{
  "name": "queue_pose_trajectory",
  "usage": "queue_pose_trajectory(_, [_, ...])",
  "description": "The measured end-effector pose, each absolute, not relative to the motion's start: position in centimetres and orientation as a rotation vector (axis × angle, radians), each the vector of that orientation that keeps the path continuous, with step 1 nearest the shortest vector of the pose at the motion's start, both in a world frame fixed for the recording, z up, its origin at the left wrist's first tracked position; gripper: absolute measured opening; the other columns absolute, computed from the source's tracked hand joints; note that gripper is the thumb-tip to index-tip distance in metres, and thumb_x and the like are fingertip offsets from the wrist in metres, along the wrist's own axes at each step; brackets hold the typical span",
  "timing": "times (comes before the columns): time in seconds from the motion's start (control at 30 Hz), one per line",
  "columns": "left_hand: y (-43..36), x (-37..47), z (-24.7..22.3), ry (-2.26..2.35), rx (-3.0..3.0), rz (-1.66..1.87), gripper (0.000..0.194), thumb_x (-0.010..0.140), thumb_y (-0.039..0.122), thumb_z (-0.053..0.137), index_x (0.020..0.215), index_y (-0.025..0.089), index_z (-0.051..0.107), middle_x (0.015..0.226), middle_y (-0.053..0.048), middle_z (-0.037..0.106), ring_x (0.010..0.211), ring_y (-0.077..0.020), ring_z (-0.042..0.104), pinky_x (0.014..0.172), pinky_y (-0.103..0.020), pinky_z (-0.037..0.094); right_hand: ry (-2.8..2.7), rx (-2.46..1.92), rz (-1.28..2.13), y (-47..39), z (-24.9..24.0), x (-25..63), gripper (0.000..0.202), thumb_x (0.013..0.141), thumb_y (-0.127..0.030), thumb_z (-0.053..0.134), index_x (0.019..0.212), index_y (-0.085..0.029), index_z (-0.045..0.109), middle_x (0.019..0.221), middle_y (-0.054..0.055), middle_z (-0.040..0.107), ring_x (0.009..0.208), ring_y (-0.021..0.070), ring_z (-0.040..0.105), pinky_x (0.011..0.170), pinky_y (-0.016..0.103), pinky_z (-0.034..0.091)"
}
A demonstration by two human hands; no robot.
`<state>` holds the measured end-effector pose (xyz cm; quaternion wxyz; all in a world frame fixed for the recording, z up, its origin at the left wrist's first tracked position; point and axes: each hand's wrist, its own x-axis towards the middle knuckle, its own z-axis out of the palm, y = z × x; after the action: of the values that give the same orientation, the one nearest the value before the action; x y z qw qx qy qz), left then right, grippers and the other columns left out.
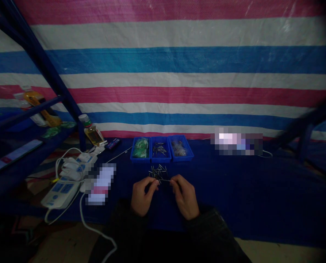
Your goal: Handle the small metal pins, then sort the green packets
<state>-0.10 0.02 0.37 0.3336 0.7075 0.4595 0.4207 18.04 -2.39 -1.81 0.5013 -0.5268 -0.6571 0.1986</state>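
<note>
apparently the step in hand is 2-handed handling of 1 thin rod, its ends pinched in the narrowed fingers of the left hand and right hand. it sits just beside a pile of metal pins on the bench, near 3 blue trays; the next move likely calls for a light, steady grip.

Pins look like bare metal, dull shine. Trays are smooth plastic, sheet woven plastic, slightly glossy. Sleeves look like matt cloth.
</note>
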Motion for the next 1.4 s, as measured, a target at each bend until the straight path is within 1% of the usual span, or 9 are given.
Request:
queue_pose_trajectory(0.17, [0.01, -0.22, 0.48, 1.226, 1.83, 1.118, 0.026, 0.099, 0.032, 0.057, 0.079, 0.019, 0.069, 0.072, -0.001, 0.071, 0.07, -0.0167, 0.068, 0.072, -0.025, 0.049, -1.574, -1.198, 0.521, -2.4, -1.87, 17.93, 0.015, 0.102, -0.024, 0.048, 0.096, -0.022, 0.062, 0.082, 0.003, 0.064, 0.073, 0.0183, 0.063, 0.069, 0.03, 0.05])
queue_pose_trajectory(0.37, [-0.03, -0.05, 0.51, 1.18, 1.867, 1.05, 0.026, 0.1, 0.031, 0.055, 0.082, 0.019, 0.069, 0.073, -0.001, 0.071, 0.071, -0.0164, 0.067, 0.072, -0.025, 0.048, -1.593, -1.117, 0.545, -2.51, -1.55, 17.69, 0.015, 0.101, -0.019, 0.05, 0.094, -0.023, 0.063, 0.087, 0.004, 0.065, 0.081, 0.0191, 0.064, 0.074, 0.031, 0.052])
queue_pose_trajectory(0.67, [-0.04, 0.12, 0.39, 1.105, 1.94, 0.953, 0.027, 0.1, 0.029, 0.056, 0.078, 0.018, 0.068, 0.076, -0.002, 0.071, 0.075, -0.0167, 0.068, 0.075, -0.026, 0.048, -1.658, -1.084, 0.592, -2.39, -1.32, 17.48, 0.014, 0.1, -0.019, 0.052, 0.092, -0.022, 0.064, 0.091, 0.005, 0.065, 0.085, 0.0201, 0.065, 0.078, 0.033, 0.051])
queue_pose_trajectory(0.87, [-0.07, 0.15, 0.31, 1.104, 1.955, 0.957, 0.027, 0.1, 0.028, 0.056, 0.078, 0.018, 0.068, 0.076, -0.002, 0.071, 0.075, -0.0165, 0.069, 0.076, -0.025, 0.048, -1.729, -1.121, 0.612, -2.35, -1.37, 17.48, 0.02, 0.103, -0.021, 0.048, 0.087, -0.022, 0.06, 0.085, 0.003, 0.063, 0.079, 0.0173, 0.062, 0.074, 0.029, 0.047])
queue_pose_trajectory(1.03, [-0.09, 0.23, 0.45, 1.116, 1.948, 0.979, 0.027, 0.099, 0.027, 0.058, 0.076, 0.018, 0.068, 0.075, -0.001, 0.071, 0.074, -0.0161, 0.068, 0.075, -0.025, 0.047, -1.758, -1.228, 0.57, -2.39, -1.96, 17.72, 0.03, 0.105, -0.025, 0.045, 0.076, -0.021, 0.054, 0.07, -0.001, 0.055, 0.063, 0.0144, 0.054, 0.063, 0.028, 0.038])
queue_pose_trajectory(1.1, [-0.09, 0.22, 0.53, 1.137, 1.934, 0.991, 0.027, 0.099, 0.028, 0.058, 0.076, 0.018, 0.068, 0.074, -0.001, 0.071, 0.073, -0.0159, 0.068, 0.074, -0.025, 0.047, -1.739, -1.262, 0.554, -2.42, -1.96, 17.78, 0.031, 0.105, -0.025, 0.044, 0.075, -0.022, 0.053, 0.068, -0.002, 0.054, 0.061, 0.0141, 0.053, 0.061, 0.028, 0.036])
queue_pose_trajectory(1.17, [-0.08, 0.18, 0.58, 1.164, 1.907, 1.014, 0.026, 0.099, 0.029, 0.058, 0.077, 0.018, 0.069, 0.075, -0.001, 0.071, 0.074, -0.0163, 0.068, 0.074, -0.025, 0.047, -1.698, -1.266, 0.54, -2.41, -1.84, 17.82, 0.028, 0.105, -0.023, 0.045, 0.079, -0.021, 0.055, 0.072, -0.001, 0.056, 0.064, 0.0147, 0.055, 0.063, 0.028, 0.038])
queue_pose_trajectory(1.3, [-0.03, 0.04, 0.59, 1.221, 1.825, 1.094, 0.025, 0.098, 0.03, 0.059, 0.079, 0.018, 0.07, 0.072, -0.001, 0.071, 0.071, -0.0162, 0.068, 0.072, -0.025, 0.048, -1.617, -1.209, 0.52, -2.22, -1.66, 17.86, 0.018, 0.103, -0.019, 0.048, 0.091, -0.021, 0.061, 0.084, 0.002, 0.062, 0.075, 0.0164, 0.06, 0.07, 0.028, 0.045])
queue_pose_trajectory(1.4, [0.05, -0.1, 0.54, 1.251, 1.788, 1.145, 0.026, 0.098, 0.03, 0.058, 0.078, 0.018, 0.069, 0.069, 0.0, 0.069, 0.069, -0.0156, 0.067, 0.071, -0.025, 0.048, -1.573, -1.188, 0.486, -1.67, -1.5, 17.81, 0.015, 0.101, -0.018, 0.051, 0.093, -0.022, 0.063, 0.09, 0.004, 0.064, 0.083, 0.0181, 0.063, 0.076, 0.03, 0.049])
